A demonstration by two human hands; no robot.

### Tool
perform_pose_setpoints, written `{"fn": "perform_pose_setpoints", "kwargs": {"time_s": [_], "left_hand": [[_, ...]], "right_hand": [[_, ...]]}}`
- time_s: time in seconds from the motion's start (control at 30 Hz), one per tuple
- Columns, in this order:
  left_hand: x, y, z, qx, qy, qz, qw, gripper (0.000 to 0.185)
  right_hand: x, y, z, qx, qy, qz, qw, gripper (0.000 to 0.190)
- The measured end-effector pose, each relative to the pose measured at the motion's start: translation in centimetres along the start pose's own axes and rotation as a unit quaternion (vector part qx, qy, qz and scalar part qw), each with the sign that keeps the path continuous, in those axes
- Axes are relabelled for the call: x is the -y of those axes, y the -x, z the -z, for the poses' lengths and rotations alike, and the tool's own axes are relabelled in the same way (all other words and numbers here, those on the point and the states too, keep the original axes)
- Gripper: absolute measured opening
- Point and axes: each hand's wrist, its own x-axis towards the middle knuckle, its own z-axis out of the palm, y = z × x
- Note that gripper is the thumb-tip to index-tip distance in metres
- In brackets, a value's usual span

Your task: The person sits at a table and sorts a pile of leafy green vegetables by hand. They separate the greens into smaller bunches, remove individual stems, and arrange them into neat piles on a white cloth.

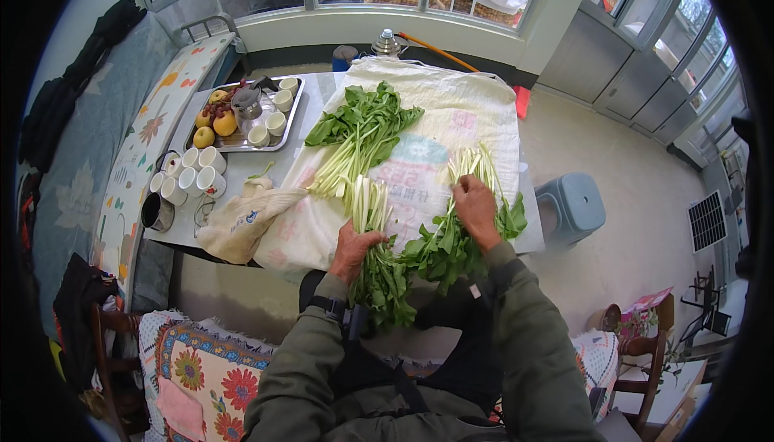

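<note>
My left hand (354, 250) grips a bunch of leafy greens (372, 203) near the table's front edge, pale stems pointing away from me and leaves hanging over the edge towards my lap. My right hand (476, 203) has its fingers curled on the pale stems of a second bunch of greens (450, 242) at the right; the hand hides what lies under the fingertips. Farther back rests a third pile of greens (366, 131), its leaves at the far end. Beneath them a white woven plastic sack (484, 103) with faded printing covers much of the table.
To the left stand a metal tray (266, 147) of fruit, a glass teapot (247, 103) and cups, several white mugs (188, 179), a dark metal cup (157, 212), eyeglasses (202, 215) and a beige cloth bag (245, 224). A blue plastic stool (571, 206) is right of the table.
</note>
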Motion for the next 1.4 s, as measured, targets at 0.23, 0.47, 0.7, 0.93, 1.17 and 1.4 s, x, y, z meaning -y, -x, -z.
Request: {"fn": "perform_pose_setpoints", "kwargs": {"time_s": [0.23,0.47,0.7,0.93,1.17,1.4], "left_hand": [[-0.3,0.4,-0.3,0.007,0.052,0.011,0.999,0.046],[-0.7,0.3,-0.2,0.050,0.053,0.043,0.996,0.043],[-0.9,0.8,-0.9,0.053,0.061,0.045,0.996,0.044],[-0.9,0.9,-1.2,0.039,0.068,0.044,0.996,0.044],[0.4,0.3,-1.3,-0.008,0.140,-0.008,0.990,0.040],[0.6,0.3,-1.6,-0.007,0.123,0.007,0.992,0.041]], "right_hand": [[4.8,4.4,-4.9,0.294,-0.198,-0.048,0.934,0.041],[7.0,4.5,-5.5,0.299,-0.405,-0.230,0.833,0.024],[7.0,4.5,-5.7,0.249,-0.485,-0.292,0.786,0.032],[6.9,4.5,-6.1,0.207,-0.500,-0.289,0.790,0.026],[6.1,4.4,-5.4,0.118,-0.562,-0.242,0.782,0.016],[6.1,4.1,-4.1,0.128,-0.565,-0.238,0.780,0.011]]}}
